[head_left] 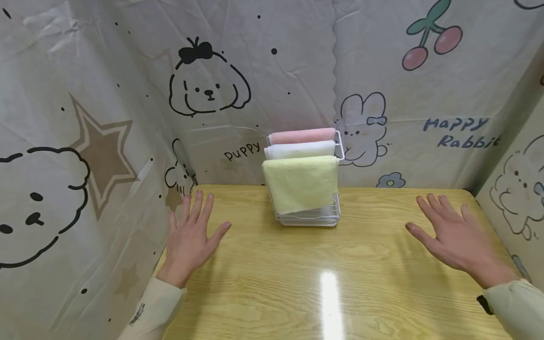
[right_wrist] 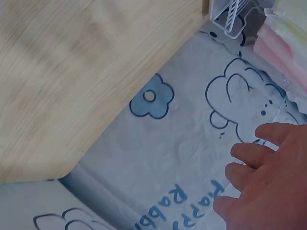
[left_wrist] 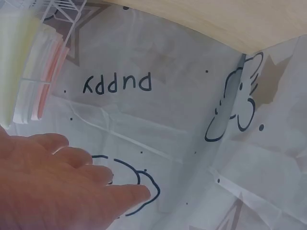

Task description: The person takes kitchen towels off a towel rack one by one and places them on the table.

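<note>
A white wire rack (head_left: pixel 308 221) stands at the back middle of the table. Three folded cloths hang on it: a yellow cloth (head_left: pixel 301 182) in front, a white cloth (head_left: pixel 301 149) behind that, and a pink cloth (head_left: pixel 302 136) at the rear. Left of the rack, my left hand (head_left: pixel 189 245) is held with fingers spread and touches nothing that I can see. On the far right, my right hand (head_left: pixel 456 238) has its fingers extended and holds nothing. In the left wrist view the cloths' edges (left_wrist: pixel 33 72) show at the upper left.
The wooden table (head_left: pixel 263 283) carries a bright light reflection near its front. A printed curtain (head_left: pixel 297 56) with cartoon drawings rises behind the table and along its left and right sides.
</note>
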Demonstrator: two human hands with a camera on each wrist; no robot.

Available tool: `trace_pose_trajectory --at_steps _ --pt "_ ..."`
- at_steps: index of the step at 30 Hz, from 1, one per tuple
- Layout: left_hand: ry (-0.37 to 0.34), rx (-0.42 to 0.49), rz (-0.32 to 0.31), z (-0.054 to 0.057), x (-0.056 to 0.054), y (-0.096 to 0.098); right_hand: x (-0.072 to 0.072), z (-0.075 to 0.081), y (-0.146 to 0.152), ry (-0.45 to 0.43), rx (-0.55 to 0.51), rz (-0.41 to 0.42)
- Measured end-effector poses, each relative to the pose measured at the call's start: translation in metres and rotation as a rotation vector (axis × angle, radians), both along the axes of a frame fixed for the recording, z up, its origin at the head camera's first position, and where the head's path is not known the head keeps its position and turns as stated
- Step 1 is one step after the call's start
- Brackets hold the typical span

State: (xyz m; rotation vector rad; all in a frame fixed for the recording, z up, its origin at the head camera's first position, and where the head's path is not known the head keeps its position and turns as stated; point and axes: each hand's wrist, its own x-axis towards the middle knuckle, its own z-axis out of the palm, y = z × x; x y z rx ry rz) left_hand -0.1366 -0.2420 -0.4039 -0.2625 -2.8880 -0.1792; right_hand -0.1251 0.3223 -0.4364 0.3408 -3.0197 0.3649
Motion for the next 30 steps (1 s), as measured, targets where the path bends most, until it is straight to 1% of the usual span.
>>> trace_pose_trajectory --at_steps 8,16,24,30 --pt "-0.001 0.006 -0.020 -0.001 0.000 0.004 -0.010 -0.007 -0.025 0.000 -0.053 0.039" --pt "-0.020 0.032 -0.032 -0.001 0.000 0.011 -0.027 -0.015 -0.056 -0.025 -0.087 0.121" --pt "-0.028 0.047 -0.035 -0.006 0.001 0.019 -0.045 -0.037 -0.087 -0.054 -0.090 0.176" --pt "-0.038 0.063 -0.037 -0.007 0.000 0.023 -0.054 -0.051 -0.106 -0.071 -0.118 0.196"
